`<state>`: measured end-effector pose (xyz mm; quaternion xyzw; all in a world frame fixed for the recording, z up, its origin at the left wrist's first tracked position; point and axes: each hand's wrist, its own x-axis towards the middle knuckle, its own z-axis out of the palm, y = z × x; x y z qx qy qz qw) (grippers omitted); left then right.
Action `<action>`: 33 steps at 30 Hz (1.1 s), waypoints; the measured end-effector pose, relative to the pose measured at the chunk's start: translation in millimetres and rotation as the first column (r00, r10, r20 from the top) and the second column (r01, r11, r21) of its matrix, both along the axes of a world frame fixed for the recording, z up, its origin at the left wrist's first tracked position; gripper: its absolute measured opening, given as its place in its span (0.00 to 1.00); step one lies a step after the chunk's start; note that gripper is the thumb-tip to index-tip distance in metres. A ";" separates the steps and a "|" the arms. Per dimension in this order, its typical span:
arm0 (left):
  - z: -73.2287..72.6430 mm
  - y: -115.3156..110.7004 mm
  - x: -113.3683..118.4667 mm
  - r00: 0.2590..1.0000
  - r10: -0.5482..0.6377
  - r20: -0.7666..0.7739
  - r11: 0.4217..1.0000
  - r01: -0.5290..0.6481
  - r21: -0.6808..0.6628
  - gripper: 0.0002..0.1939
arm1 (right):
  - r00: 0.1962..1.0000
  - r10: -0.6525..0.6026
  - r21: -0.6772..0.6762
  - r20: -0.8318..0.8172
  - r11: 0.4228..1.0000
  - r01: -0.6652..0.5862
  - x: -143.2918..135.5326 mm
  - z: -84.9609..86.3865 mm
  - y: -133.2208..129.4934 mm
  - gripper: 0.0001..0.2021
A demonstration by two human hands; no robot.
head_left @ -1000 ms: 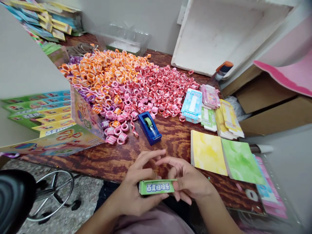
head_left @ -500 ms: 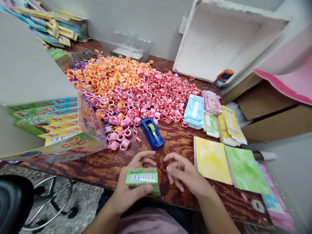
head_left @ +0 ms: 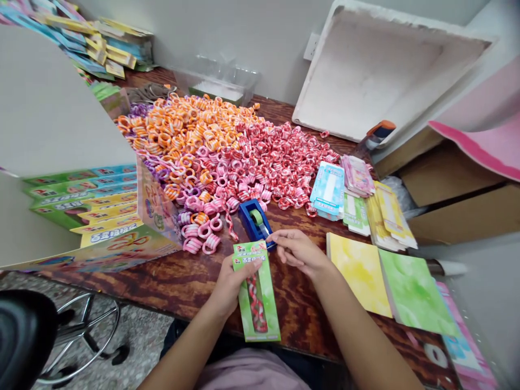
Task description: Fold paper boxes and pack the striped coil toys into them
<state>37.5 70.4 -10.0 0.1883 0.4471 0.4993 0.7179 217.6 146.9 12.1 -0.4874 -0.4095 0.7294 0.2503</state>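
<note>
My left hand (head_left: 231,280) is closed on a narrow green carton (head_left: 269,292), its thumb pressed over the printed upper part. Through the carton's long window shows a red-and-white twisted coil (head_left: 255,303). Just beyond the carton's top end stands a blue tape dispenser (head_left: 247,223) with a roll of green-looking tape (head_left: 256,217). My right hand (head_left: 299,252) has its thumb and forefinger pinched at the dispenser's near, cutting end, where the tape's end lies. The other fingers are curled.
A heap of striped coils (head_left: 211,135) in orange, pink, red and purple spreads behind the dispenser. At left, a large display box (head_left: 158,211) holds several cartons. Flat card stacks (head_left: 357,271) lie at right. A white foam box (head_left: 377,70) leans on the wall.
My left hand has swung the carton so its windowed face shows, its top pointing toward the dispenser. My right hand has moved forward from loosely open to a pinch at the dispenser's end.
</note>
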 end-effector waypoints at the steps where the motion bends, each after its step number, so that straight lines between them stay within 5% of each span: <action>1: -1.0 0.0 0.2 1.000 0.004 0.001 1.000 -0.004 -0.006 0.22 | 1.000 -0.024 0.006 0.002 1.000 0.024 -1.9 1.5 -1.3 0.23; 10: 0.6 -1.5 5.7 0.999 0.046 -0.010 0.999 -0.046 -0.022 0.21 | 0.963 -0.248 0.113 0.108 0.965 0.236 -14.5 19.8 -29.2 0.22; 20: -3.8 -1.1 4.9 0.998 0.054 0.023 0.998 -0.053 -0.018 0.22 | 0.896 -0.366 0.323 0.250 0.904 0.279 -14.6 -25.5 -50.0 0.24; 25: -1.7 -1.2 4.8 0.999 0.038 0.025 0.999 -0.037 -0.008 0.25 | 0.821 -0.492 0.486 0.290 0.814 0.317 -6.1 -37.7 -49.4 0.20; 29: 0.1 -6.1 6.4 0.999 0.034 0.013 0.999 -0.034 -0.007 0.26 | 0.812 -0.532 0.557 0.238 0.760 0.335 5.6 -26.4 -66.0 0.18; 33: 9.5 -15.8 3.6 1.000 0.004 -0.022 1.000 -0.003 0.021 0.26 | 0.864 -0.480 0.523 0.152 0.781 0.342 12.4 -2.9 -92.0 0.18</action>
